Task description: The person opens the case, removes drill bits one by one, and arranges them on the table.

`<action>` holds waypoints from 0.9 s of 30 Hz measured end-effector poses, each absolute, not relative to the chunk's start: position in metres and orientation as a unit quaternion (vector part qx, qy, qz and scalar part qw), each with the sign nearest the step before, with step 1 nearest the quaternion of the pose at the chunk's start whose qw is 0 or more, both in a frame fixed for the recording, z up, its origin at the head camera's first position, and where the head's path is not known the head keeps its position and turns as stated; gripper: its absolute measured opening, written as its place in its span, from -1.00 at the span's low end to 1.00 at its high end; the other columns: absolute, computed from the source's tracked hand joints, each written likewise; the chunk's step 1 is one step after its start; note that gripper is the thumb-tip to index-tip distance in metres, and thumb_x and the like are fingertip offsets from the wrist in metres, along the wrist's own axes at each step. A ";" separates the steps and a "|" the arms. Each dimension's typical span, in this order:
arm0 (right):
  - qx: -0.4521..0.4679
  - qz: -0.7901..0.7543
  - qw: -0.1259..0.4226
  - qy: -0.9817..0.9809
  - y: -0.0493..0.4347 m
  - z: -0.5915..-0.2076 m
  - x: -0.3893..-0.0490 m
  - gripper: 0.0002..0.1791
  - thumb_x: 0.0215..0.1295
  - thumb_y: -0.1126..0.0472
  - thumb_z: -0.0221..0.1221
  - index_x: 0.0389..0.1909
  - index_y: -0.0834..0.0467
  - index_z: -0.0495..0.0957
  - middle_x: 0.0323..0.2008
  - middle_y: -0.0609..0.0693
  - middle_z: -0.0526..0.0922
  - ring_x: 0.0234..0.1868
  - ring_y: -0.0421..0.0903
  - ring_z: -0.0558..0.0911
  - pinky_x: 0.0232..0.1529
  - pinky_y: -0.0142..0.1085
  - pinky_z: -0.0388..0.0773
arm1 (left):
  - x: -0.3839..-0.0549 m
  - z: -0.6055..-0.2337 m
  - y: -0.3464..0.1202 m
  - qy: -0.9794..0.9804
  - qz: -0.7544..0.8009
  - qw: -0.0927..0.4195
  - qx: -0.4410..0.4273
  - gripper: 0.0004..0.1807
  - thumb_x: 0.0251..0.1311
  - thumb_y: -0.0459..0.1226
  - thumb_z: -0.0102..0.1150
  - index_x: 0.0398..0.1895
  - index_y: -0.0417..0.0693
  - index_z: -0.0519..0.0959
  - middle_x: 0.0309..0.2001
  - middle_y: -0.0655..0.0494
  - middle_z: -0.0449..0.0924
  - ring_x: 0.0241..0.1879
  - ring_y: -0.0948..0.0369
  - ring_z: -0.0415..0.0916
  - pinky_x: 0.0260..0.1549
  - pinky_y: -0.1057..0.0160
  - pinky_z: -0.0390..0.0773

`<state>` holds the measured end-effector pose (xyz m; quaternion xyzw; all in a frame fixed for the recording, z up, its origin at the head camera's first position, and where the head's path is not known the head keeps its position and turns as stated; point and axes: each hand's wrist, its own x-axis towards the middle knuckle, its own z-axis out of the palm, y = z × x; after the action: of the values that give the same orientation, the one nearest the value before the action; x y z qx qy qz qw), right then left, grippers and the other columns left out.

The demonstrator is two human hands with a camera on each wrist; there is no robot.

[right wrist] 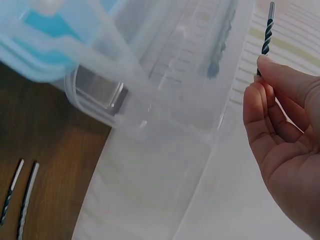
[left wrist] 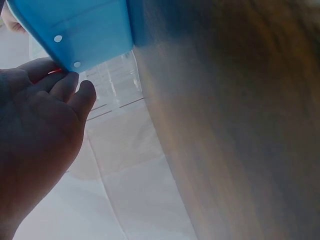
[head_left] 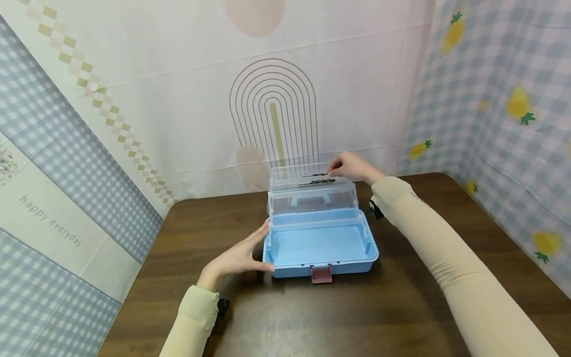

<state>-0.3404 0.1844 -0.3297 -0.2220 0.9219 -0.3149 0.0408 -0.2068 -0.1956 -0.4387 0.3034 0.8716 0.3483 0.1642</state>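
A thin twist drill bit (right wrist: 267, 35) is pinched between thumb and fingertips of my right hand (head_left: 349, 166), above the raised clear trays (head_left: 285, 184) of a light-blue toolbox (head_left: 318, 243). In the head view, more drill bits (head_left: 316, 182) lie in an upper tray just below that hand; through the plastic they look blurred in the right wrist view. My left hand (head_left: 241, 255) rests against the toolbox's left side, fingers stretched along the wall and thumb at the front corner. The toolbox's lower compartment shows its bare blue floor. A dark red latch (head_left: 321, 274) hangs down in front.
Two more drill bits (right wrist: 27, 200) lie on the brown wooden table (head_left: 348, 317) beside the toolbox in the right wrist view; my right arm hides that spot in the head view. A patterned white cloth (head_left: 187, 99) hangs behind, with checked cloths at both sides.
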 end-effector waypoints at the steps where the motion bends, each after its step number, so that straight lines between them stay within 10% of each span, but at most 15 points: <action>1: -0.220 -0.316 0.038 0.922 0.187 -0.329 -0.341 -0.83 0.41 0.30 0.23 -0.15 0.33 0.71 -0.18 0.19 0.73 -0.16 0.10 0.65 -0.09 -0.05 0.54 | -0.207 -0.440 -0.196 0.871 0.349 0.163 0.303 0.29 0.04 0.14 0.48 0.64 0.28 -0.27 0.61 0.43 -0.42 0.57 0.28 -0.32 0.45 -0.09 0.00; 27: -0.152 -0.247 -0.026 0.957 0.294 -0.278 -0.318 -0.72 0.46 0.16 0.20 -0.06 0.30 0.69 -0.12 0.22 0.72 -0.20 0.07 0.60 -0.23 -0.12 0.44 | -0.206 -0.437 -0.192 0.871 0.354 0.165 0.297 0.29 0.03 0.12 0.50 0.64 0.28 -0.25 0.60 0.43 -0.41 0.57 0.23 -0.31 0.45 -0.11 0.00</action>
<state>-0.3177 0.2942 -0.2778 -0.1517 0.9566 -0.2474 -0.0264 -0.2057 -0.1921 -0.4374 0.2973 0.8711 0.3544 0.1649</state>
